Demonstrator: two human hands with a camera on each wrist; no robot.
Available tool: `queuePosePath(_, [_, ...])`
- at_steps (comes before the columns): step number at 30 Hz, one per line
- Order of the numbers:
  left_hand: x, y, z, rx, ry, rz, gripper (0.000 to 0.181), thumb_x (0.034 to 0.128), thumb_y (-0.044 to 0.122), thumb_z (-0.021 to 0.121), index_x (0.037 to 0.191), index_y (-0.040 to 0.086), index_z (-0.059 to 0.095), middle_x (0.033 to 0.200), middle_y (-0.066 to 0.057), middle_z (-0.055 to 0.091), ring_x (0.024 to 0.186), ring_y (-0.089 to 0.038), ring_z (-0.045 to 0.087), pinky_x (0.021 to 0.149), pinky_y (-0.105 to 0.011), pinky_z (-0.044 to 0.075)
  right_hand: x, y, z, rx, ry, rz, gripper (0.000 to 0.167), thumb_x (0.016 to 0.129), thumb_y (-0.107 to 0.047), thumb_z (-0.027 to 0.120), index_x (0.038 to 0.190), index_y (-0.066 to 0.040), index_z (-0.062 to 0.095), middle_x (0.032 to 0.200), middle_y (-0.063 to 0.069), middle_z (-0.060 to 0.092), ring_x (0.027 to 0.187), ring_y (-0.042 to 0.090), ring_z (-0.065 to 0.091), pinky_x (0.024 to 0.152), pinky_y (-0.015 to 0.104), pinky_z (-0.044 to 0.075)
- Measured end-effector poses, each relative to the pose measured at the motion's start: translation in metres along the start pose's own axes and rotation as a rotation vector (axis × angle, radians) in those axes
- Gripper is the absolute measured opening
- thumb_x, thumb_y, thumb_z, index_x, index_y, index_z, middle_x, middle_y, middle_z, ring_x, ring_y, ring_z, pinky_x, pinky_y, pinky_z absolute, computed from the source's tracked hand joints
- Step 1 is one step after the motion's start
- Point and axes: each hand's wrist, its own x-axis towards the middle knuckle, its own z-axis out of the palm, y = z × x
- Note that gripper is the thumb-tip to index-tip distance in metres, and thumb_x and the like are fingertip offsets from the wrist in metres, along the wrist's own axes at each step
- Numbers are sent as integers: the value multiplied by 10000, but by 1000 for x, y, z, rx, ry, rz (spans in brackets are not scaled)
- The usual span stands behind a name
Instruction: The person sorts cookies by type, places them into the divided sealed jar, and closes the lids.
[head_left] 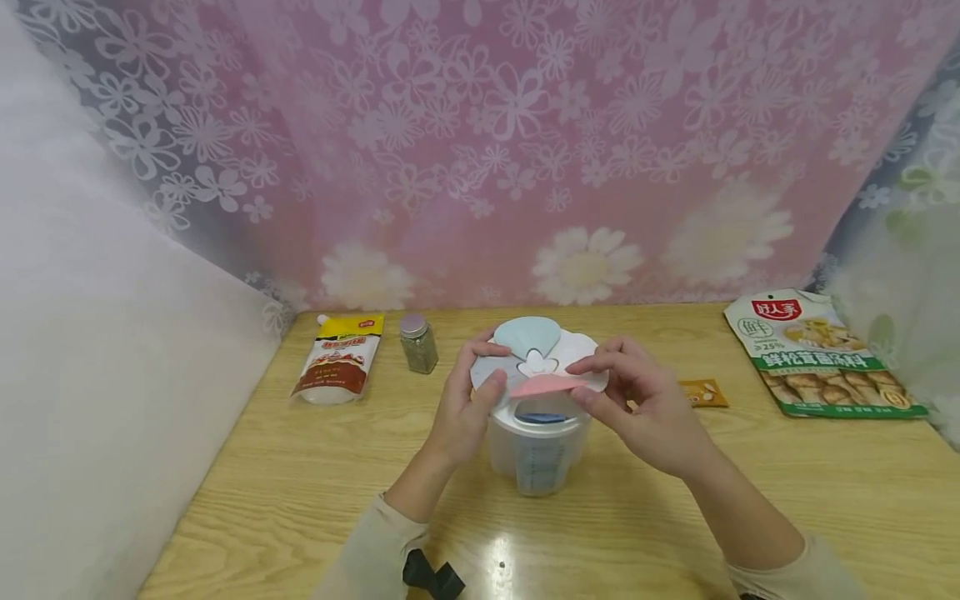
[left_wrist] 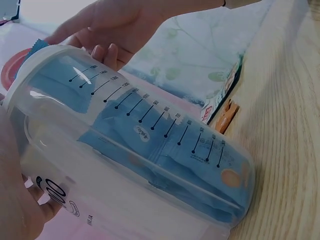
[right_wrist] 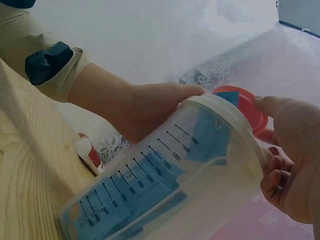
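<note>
Taking clock directions from the clear container point(head_left: 540, 471) as seen from the head, we start with a yellow-topped pouch point(head_left: 337, 362), between nine and ten o'clock on the wooden table point(head_left: 337, 475). At ten o'clock, nearer in, stands a small capped jar point(head_left: 418, 343).

Next we find the left hand point(head_left: 467, 404) at the container's nine o'clock side, fingers curled about the rim, thumb on the grey flap point(head_left: 491, 373). The container stands upright between both hands. On its lid, the pale blue flap point(head_left: 528, 335) lies down near twelve, while the pink flap point(head_left: 547, 385), toward six, is raised.

The right hand point(head_left: 637, 404), at three o'clock, pinches that pink flap between thumb and fingers.

Several blue packets point(left_wrist: 145, 137) already lie inside, and the corner of a blue sachet point(right_wrist: 228, 98) pokes out at the mouth beside the flap; whether it is going in or coming out, we cannot tell. We judge the work well along: what seems left is settling that sachet and lowering the flap.

Farther right, a small brown sachet point(head_left: 705, 393) lies at three, and a large green-and-white bag point(head_left: 825, 358) between two and three.
</note>
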Motion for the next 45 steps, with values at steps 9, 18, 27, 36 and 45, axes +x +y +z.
queuePosePath(9, [1, 2, -1, -20, -11, -31, 442, 954, 403, 569, 1229, 62, 511, 1565, -131, 375, 1428, -322, 400, 1134, -495, 372, -2, -9, 5, -143, -23, 27, 521, 676, -82, 910, 1139, -200, 704, 1043, -14, 484, 650, 99, 346, 547, 248, 322])
queuePosePath(18, [2, 3, -1, -30, -6, -43, 426, 918, 340, 605, 1225, 62, 509, 1557, -112, 388, 1412, -302, 421, 1117, -451, 398, -3, -13, 10, -120, 71, 125, 323, 796, 26, 792, 1050, -154, 705, 1033, 4, 471, 659, 137, 378, 529, 266, 346])
queuePosePath(27, [0, 3, -3, -34, -54, -70, 622, 835, 478, 729, 1270, 103, 492, 1580, -70, 329, 1427, -294, 384, 1085, -480, 406, -1, -4, 3, -26, 37, 169, 328, 862, 8, 729, 1165, -103, 668, 1066, 48, 425, 700, 159, 363, 579, 270, 346])
queuePosePath(36, [2, 7, -9, -19, -131, -132, 604, 822, 332, 782, 1305, 174, 455, 1623, -10, 244, 1337, -287, 474, 962, -388, 506, 4, 11, -1, 28, -147, 358, 793, 883, -164, 755, 1535, -296, 322, 1233, 104, 490, 748, 153, 498, 605, 245, 445])
queuePosePath(45, [1, 17, -14, -35, -197, -242, 660, 794, 279, 830, 1303, 222, 414, 1637, 39, 189, 1348, -237, 468, 1044, -437, 445, 3, 13, -5, 224, -264, 429, 829, 922, -109, 701, 1553, -284, 193, 1239, 152, 545, 886, 199, 655, 726, 298, 565])
